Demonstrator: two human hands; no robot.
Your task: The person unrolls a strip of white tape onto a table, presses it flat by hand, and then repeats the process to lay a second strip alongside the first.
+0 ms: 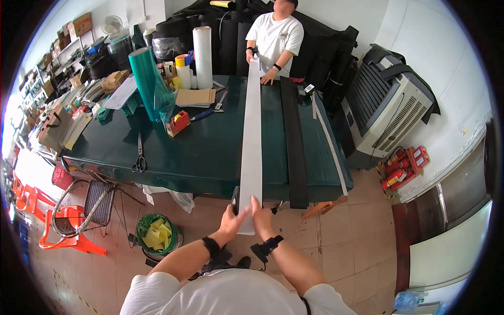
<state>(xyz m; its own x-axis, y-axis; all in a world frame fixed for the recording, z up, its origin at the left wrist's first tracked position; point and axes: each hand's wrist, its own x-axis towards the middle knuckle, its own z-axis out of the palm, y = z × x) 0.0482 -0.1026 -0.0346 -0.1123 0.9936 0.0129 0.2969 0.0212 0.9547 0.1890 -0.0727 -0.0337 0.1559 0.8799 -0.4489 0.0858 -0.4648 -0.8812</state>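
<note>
A long white strip stretches lengthwise above the dark green table, its near end past the table's edge. My left hand grips that end from the left side, and my right hand grips it from the right with the thumb on top. My fingers underneath are hidden. Across the table a co-worker in a white shirt has one hand on the strip's far end and the other on the table. Just beyond my left hand, a dark rounded object shows partly beside the strip. A black strip lies to the right.
On the green table are scissors, a red tape dispenser, a green roll, a white roll and a metal ruler. A bin and an air cooler stand around the table.
</note>
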